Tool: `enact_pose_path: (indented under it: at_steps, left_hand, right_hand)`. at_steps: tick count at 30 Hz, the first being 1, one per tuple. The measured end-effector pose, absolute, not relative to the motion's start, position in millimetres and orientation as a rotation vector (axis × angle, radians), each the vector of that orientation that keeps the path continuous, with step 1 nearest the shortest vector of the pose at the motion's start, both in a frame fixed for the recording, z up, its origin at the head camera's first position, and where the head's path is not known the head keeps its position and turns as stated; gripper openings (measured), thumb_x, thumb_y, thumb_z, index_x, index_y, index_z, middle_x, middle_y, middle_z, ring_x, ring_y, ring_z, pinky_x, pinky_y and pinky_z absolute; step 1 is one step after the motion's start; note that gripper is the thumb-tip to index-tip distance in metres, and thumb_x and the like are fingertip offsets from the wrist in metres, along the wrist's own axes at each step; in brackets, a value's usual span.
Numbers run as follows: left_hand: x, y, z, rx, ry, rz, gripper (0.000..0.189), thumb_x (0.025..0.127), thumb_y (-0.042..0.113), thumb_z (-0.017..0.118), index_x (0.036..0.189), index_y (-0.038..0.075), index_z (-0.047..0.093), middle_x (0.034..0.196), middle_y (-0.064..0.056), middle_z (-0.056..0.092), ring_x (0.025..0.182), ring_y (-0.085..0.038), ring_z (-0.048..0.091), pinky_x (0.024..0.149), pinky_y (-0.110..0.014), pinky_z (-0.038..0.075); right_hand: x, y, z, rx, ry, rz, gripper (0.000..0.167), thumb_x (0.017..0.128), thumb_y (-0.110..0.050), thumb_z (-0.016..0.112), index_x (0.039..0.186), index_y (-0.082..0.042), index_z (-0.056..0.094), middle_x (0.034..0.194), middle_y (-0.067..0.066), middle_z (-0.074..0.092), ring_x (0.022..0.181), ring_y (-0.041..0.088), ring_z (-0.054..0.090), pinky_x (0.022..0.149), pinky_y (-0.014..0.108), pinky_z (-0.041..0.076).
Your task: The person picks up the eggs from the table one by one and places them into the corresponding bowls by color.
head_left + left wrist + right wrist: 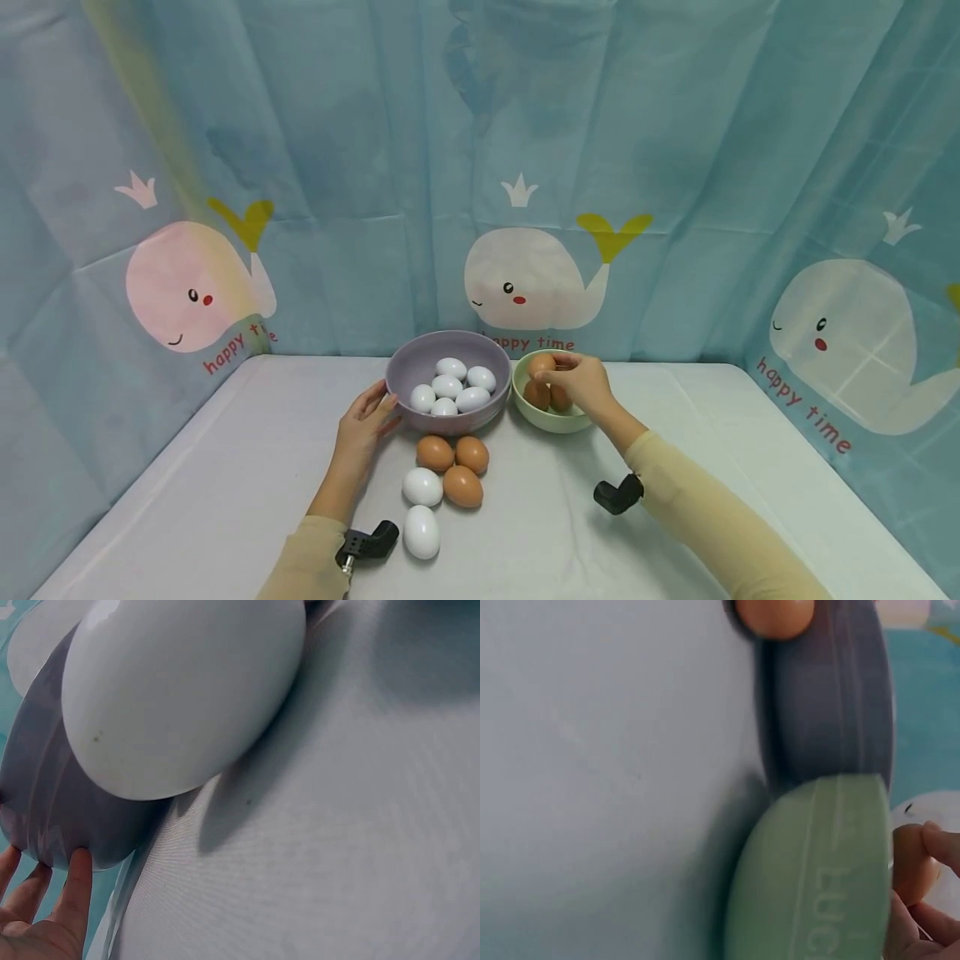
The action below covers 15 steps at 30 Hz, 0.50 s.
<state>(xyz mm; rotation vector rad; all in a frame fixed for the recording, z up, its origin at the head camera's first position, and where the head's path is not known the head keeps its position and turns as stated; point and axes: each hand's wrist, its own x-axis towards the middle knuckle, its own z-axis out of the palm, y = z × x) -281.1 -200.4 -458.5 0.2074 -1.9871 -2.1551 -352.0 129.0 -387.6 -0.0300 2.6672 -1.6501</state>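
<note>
In the head view my left hand (363, 421) touches the left side of a purple bowl (450, 427) holding several white eggs (447, 386). The left wrist view shows the fingertips (79, 862) against the bowl's outer wall, fingers fairly straight. My right hand (583, 382) pinches a brown egg (542, 364) over a light green bowl (557, 422). Below it, brown eggs (537, 394) lie in that bowl; the hand partly covers them. Seen from the right wrist, thumb and fingers hold the brown egg (913, 864) just beyond the green rim.
On the white tablecloth (555, 517), in front of the purple bowl, lie three brown eggs (462, 487) and two white eggs (422, 532). Both bowls stand side by side near a blue whale-print curtain (360, 250). A white egg (180, 697) looms large before the left wrist camera.
</note>
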Motion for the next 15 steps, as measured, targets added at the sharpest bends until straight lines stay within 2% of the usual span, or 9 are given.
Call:
enact_pose_path:
  at_steps: [6,15]
  left_hand:
    - [-280.6,-200.1,-457.2,0.211,-1.986,-2.158,0.056,0.100,0.022,0.061,0.151,0.009,0.039,0.161,-0.008,0.035,0.143,-0.021,0.041,0.102,-0.028,0.056]
    - [-281.1,-200.2,-458.5,0.212,-1.987,-2.152,0.057,0.100,0.022,0.061,0.151,0.009,0.039,0.161,-0.009,0.035,0.144,-0.022,0.041,0.104,-0.032,0.055]
  right_hand:
    - [-365.0,130.6,-393.8,-0.032,2.695,-1.637,0.056,0.083,-0.032,0.082,0.130,-0.008,0.065,0.136,0.015,0.063,0.130,0.031,0.053,0.111,0.047,0.048]
    - [-379.7,134.8,-399.2,-0.077,2.750,-1.610,0.055,0.084,-0.029,0.080,0.129,-0.001,0.064,0.133,0.020,0.063,0.126,0.034,0.057,0.111,0.047,0.048]
